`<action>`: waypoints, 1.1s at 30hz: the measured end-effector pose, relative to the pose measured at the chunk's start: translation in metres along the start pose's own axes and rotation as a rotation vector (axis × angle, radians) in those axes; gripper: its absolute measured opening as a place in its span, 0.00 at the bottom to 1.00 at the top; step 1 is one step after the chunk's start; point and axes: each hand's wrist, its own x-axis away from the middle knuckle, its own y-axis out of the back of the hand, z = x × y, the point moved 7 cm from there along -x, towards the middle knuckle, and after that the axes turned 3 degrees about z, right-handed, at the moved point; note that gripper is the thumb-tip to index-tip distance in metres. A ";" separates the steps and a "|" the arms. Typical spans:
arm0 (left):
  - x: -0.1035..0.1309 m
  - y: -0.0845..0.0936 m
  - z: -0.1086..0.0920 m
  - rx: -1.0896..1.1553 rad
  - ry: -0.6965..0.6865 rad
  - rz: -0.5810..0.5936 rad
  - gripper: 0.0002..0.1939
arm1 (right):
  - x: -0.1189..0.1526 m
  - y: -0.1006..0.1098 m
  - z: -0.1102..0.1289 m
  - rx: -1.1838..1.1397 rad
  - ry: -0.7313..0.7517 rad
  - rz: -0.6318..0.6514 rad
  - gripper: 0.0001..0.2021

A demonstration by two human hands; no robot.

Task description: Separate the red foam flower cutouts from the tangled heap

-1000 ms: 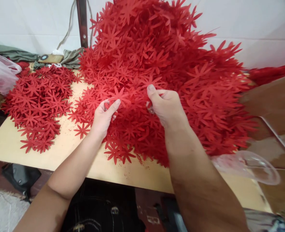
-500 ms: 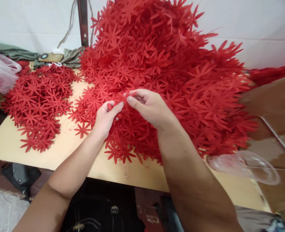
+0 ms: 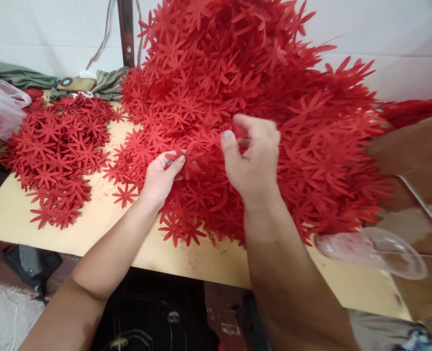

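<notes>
A tall heap of red flower-shaped pieces (image 3: 208,83) covers the middle of the table. In front of its lower left part, my left hand (image 3: 164,174) pinches a red flower piece (image 3: 189,162) between thumb and fingers. My right hand (image 3: 253,156) hangs over the heap to the right of that piece, slightly blurred, with thumb and index finger apart and nothing visible between them. Its other fingers are curled and partly hidden. To the left lies a smaller pile of darker red flower pieces (image 3: 55,151). One loose flower (image 3: 125,195) lies between the piles.
A clear plastic container (image 3: 395,253) lies at the table's right front, beside cardboard boxes (image 3: 413,161). A plastic bag (image 3: 4,105) stands at the far left. Green cloth (image 3: 22,75) and a phone-like object (image 3: 77,85) lie at the back left. The wooden table's front edge (image 3: 201,273) faces me.
My right hand has moved right and away from my left hand, and its thumb and index finger have parted. The flower piece stays in my left hand and now shows more fully.
</notes>
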 end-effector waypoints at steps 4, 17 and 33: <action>0.000 -0.002 -0.002 -0.083 -0.038 0.006 0.12 | 0.019 -0.031 0.019 -0.456 -0.193 0.208 0.19; 0.002 -0.009 0.000 -0.100 -0.024 0.118 0.04 | 0.019 -0.027 -0.012 -0.723 -0.338 -0.024 0.05; 0.001 -0.007 0.002 -0.261 -0.006 0.067 0.18 | 0.027 -0.034 -0.003 -0.847 -0.407 0.109 0.19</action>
